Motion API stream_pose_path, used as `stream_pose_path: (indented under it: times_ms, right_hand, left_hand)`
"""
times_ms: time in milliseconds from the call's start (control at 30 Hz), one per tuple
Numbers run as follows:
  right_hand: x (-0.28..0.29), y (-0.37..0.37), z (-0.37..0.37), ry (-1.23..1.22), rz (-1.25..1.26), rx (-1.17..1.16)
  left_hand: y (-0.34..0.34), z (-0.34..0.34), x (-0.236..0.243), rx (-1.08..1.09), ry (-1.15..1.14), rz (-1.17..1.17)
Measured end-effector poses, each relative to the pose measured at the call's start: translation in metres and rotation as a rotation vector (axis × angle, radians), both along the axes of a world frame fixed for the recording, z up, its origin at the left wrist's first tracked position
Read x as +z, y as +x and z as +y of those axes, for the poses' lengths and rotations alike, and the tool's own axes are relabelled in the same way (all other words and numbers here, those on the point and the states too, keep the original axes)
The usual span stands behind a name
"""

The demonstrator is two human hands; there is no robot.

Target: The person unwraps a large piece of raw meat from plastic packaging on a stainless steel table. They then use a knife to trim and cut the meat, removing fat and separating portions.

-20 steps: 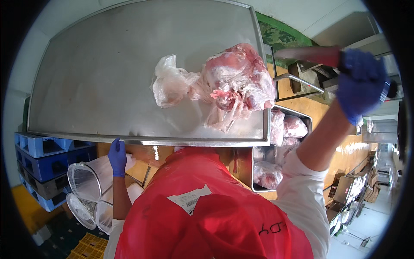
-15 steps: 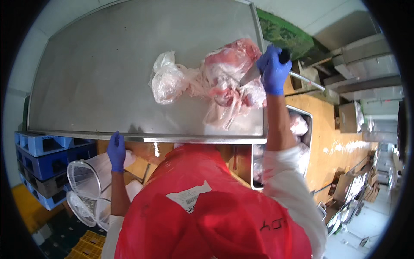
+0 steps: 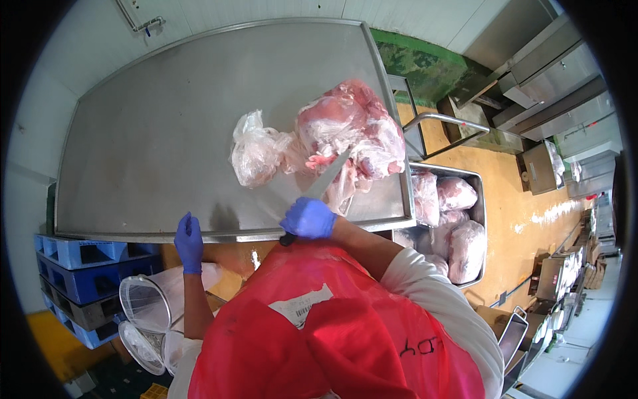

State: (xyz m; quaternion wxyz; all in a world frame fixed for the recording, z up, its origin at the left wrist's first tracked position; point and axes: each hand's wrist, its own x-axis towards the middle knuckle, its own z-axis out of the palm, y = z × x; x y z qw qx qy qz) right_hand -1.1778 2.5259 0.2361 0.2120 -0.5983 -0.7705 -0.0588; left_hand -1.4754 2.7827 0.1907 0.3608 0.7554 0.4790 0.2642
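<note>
Fingers of right hand (image 3: 308, 218) pulled knife (image 3: 323, 185) back from meat (image 3: 352, 130).

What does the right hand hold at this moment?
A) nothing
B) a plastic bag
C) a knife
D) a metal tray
C: the right hand grips a knife by its dark handle, blade pointing up toward the meat on the table; the left hand is empty by the table edge.
</note>
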Motion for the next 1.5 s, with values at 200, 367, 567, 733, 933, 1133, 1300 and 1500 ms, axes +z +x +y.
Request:
stream_pose_path:
  times_ms: [200, 367, 567, 733, 933, 1133, 1300, 1500]
  right_hand:
    - [0.107, 0.079, -0.029, 0.412, 0.759, -0.424]
    - [0.195, 0.157, -0.067, 0.951, 1.399, -0.355]
    - [0.157, 0.151, -0.040, 0.954, 1.426, -0.377]
    - [0.226, 0.153, -0.045, 0.992, 1.271, -0.302]
    - [0.237, 0.164, -0.064, 0.810, 1.359, -0.131]
    - [0.096, 0.101, -0.028, 0.541, 0.999, -0.540]
    - [0.061, 0.030, 0.014, 0.164, 0.432, -0.255]
    - [0.021, 0.008, 0.030, 0.198, 0.206, -0.225]
  left_hand:
    - [-0.035, -0.002, -0.043, 0.043, 0.030, -0.022]
    - [-0.031, -0.024, -0.045, 0.017, -0.048, 0.050]
    - [0.018, -0.033, -0.036, -0.118, -0.043, 0.066]
    - [0.041, -0.034, -0.017, -0.175, 0.026, 0.102]
    - [0.030, -0.037, -0.019, -0.100, -0.054, 0.120]
    - [0.015, -0.010, -0.030, -0.123, -0.043, 0.098]
    - [-0.018, -0.005, -0.056, -0.190, -0.025, 0.113]
    - [-0.008, 0.032, -0.133, -0.311, -0.143, 0.252]
